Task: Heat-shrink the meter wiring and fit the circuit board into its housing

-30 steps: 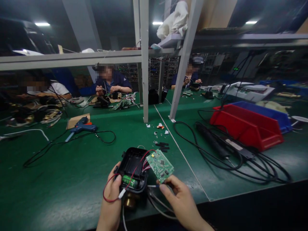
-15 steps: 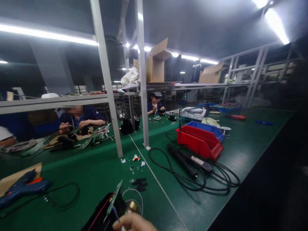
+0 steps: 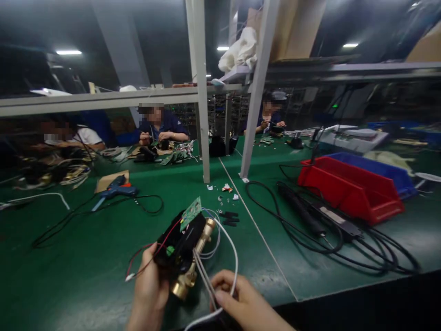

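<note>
A black plastic housing with brass fittings is held in two bare hands above the green workbench.

The left hand [image 3: 149, 290] is closed around the lower end of the black plastic housing [image 3: 179, 246], and its wrist is cut off by the bottom edge. The fingers of the right hand [image 3: 241, 303] are curled around the thin white and grey wires [image 3: 206, 280] just beside the brass fitting [image 3: 184, 284]. A small green circuit board [image 3: 190, 213] is seen at the top of the housing, tilted, with red wires [image 3: 144, 257] hanging down. Farther away, black cables [image 3: 310, 225], a red plastic bin [image 3: 347, 188] and a blue glue gun [image 3: 115, 189] are lying on the green table mat [image 3: 86, 257]. Other people at the back are blurred and partly hidden by grey metal posts [image 3: 200, 92].
</note>
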`<state>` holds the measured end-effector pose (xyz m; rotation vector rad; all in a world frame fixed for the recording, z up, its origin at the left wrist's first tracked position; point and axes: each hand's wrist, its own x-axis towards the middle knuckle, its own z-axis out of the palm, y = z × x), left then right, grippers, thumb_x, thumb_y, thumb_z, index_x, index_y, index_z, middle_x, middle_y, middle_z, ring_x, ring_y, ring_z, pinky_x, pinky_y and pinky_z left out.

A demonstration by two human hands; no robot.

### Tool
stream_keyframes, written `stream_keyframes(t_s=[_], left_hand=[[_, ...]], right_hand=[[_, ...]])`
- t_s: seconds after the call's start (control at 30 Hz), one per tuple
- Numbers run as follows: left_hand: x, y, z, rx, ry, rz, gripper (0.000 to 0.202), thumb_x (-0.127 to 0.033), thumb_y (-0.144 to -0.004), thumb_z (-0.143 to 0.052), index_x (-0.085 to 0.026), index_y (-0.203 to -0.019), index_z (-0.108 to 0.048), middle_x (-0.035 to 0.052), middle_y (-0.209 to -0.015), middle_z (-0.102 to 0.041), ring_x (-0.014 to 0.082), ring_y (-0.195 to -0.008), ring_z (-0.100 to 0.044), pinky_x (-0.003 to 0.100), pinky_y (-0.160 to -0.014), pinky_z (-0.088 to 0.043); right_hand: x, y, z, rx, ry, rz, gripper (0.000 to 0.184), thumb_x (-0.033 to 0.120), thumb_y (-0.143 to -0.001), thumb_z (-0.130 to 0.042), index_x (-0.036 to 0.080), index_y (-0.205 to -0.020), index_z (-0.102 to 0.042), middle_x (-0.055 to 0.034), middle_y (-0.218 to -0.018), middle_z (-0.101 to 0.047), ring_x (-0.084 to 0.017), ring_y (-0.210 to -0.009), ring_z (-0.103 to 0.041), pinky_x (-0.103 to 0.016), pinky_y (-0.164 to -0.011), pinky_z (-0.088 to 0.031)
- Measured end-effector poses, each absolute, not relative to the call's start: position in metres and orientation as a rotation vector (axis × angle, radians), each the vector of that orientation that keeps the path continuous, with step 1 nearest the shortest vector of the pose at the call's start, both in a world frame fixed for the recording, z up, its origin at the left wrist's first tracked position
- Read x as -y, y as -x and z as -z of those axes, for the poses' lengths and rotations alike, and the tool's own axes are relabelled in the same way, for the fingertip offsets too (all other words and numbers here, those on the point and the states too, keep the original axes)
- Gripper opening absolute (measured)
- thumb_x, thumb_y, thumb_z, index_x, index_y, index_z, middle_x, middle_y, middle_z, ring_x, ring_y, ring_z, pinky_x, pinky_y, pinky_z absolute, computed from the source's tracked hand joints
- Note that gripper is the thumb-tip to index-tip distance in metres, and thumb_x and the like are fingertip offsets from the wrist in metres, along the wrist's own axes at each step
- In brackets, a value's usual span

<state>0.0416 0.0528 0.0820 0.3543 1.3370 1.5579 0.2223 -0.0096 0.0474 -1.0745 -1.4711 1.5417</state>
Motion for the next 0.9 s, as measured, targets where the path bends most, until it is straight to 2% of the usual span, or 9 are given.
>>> stream_keyframes(t_s=[0.07, 0.2, 0.3, 0.43, 0.57, 0.63, 0.7, 0.8, 0.9], left_hand=[[-0.053, -0.046, -0.088, -1.332, -0.242, -1.531, 0.014, -0.018, -0.075, -0.047, -0.017, -0.076, -0.06, -0.0023, -0.063, -0.065, 0.0136, -0.063, -0.062, 0.02, -0.055, -0.048], [-0.058, -0.033, -0.072, -1.345, -0.645, -1.522, 0.032, -0.038, -0.068, -0.055, -0.015, -0.087, -0.066, 0.0038, -0.087, -0.069, 0.0238, -0.104, -0.059, 0.032, -0.092, -0.046], [-0.063, -0.021, -0.06, -1.371, -0.992, -1.462, 0.045, -0.047, -0.066, -0.054, -0.015, -0.094, -0.068, 0.0081, -0.106, -0.067, 0.0286, -0.115, -0.052, 0.04, -0.107, -0.033], [-0.067, -0.014, -0.063, -1.37, -1.185, -1.315, 0.049, -0.05, -0.067, -0.049, -0.014, -0.094, -0.069, 0.0109, -0.111, -0.065, 0.0309, -0.113, -0.053, 0.045, -0.107, -0.032], [-0.07, -0.013, -0.07, -1.325, -1.326, -1.25, 0.048, -0.049, -0.071, -0.047, -0.015, -0.096, -0.07, 0.0094, -0.109, -0.067, 0.0295, -0.113, -0.054, 0.043, -0.107, -0.035], [-0.072, -0.011, -0.071, -1.322, -1.334, -1.241, 0.048, -0.049, -0.072, -0.047, -0.016, -0.097, -0.071, 0.0087, -0.11, -0.067, 0.0299, -0.114, -0.053, 0.044, -0.108, -0.033], [-0.073, -0.007, -0.069, -1.333, -1.342, -1.224, 0.047, -0.051, -0.072, -0.048, -0.018, -0.096, -0.071, 0.008, -0.11, -0.067, 0.0305, -0.115, -0.053, 0.045, -0.109, -0.032], [-0.07, 0.0, -0.06, -1.455, -1.389, -1.241, 0.04, -0.052, -0.075, -0.05, -0.023, -0.092, -0.072, 0.0048, -0.106, -0.069, 0.0297, -0.115, -0.054, 0.042, -0.109, -0.035], [-0.061, 0.008, -0.045, -1.681, -1.489, -1.294, 0.033, -0.054, -0.083, -0.047, -0.032, -0.093, -0.069, -0.002, -0.103, -0.069, 0.0276, -0.114, -0.054, 0.04, -0.104, -0.042]], right_hand=[[0.019, -0.226, -0.053, 1.544, 1.015, -1.548, 0.024, 0.03, -0.081, -0.048, 0.015, -0.096, -0.061, -0.0087, -0.083, -0.067, -0.023, -0.078, -0.063, -0.034, -0.074, -0.049], [0.034, -0.24, -0.061, 1.601, 1.006, -1.175, 0.038, 0.014, -0.074, -0.056, 0.022, -0.11, -0.064, -0.0097, -0.114, -0.062, -0.027, -0.109, -0.056, -0.038, -0.097, -0.041], [0.032, -0.247, -0.065, 1.197, 0.93, -1.197, 0.04, 0.031, -0.077, -0.066, 0.026, -0.116, -0.059, -0.0112, -0.119, -0.057, -0.027, -0.104, -0.057, -0.038, -0.086, -0.049], [0.003, -0.258, -0.072, 0.722, 0.667, -1.592, 0.062, 0.064, -0.076, -0.061, 0.023, -0.122, -0.055, -0.0134, -0.123, -0.052, -0.021, -0.084, -0.06, -0.028, -0.058, -0.054], [-0.036, -0.27, -0.07, 0.44, 0.536, -1.85, 0.046, 0.04, -0.071, -0.076, 0.017, -0.11, -0.063, -0.0093, -0.114, -0.06, -0.01, -0.073, -0.062, -0.014, -0.057, -0.051], [-0.05, -0.274, -0.067, 0.454, 0.619, -1.791, 0.035, 0.024, -0.065, -0.08, 0.018, -0.097, -0.067, -0.0041, -0.103, -0.064, -0.007, -0.068, -0.061, -0.012, -0.058, -0.049], [-0.058, -0.276, -0.067, 0.696, 0.727, -1.724, 0.023, 0.032, -0.071, -0.075, 0.017, -0.086, -0.066, -0.0026, -0.092, -0.065, -0.009, -0.067, -0.06, -0.017, -0.057, -0.049], [-0.067, -0.277, -0.078, 1.316, 1.027, -1.42, 0.05, 0.059, -0.088, -0.042, 0.015, -0.079, -0.064, -0.0074, -0.084, -0.065, -0.018, -0.074, -0.061, -0.027, -0.063, -0.049], [-0.076, -0.271, -0.094, 1.612, 1.261, -1.053, 0.048, 0.054, -0.089, -0.041, 0.014, -0.083, -0.067, -0.0085, -0.085, -0.066, -0.022, -0.085, -0.061, -0.032, -0.075, -0.047]])
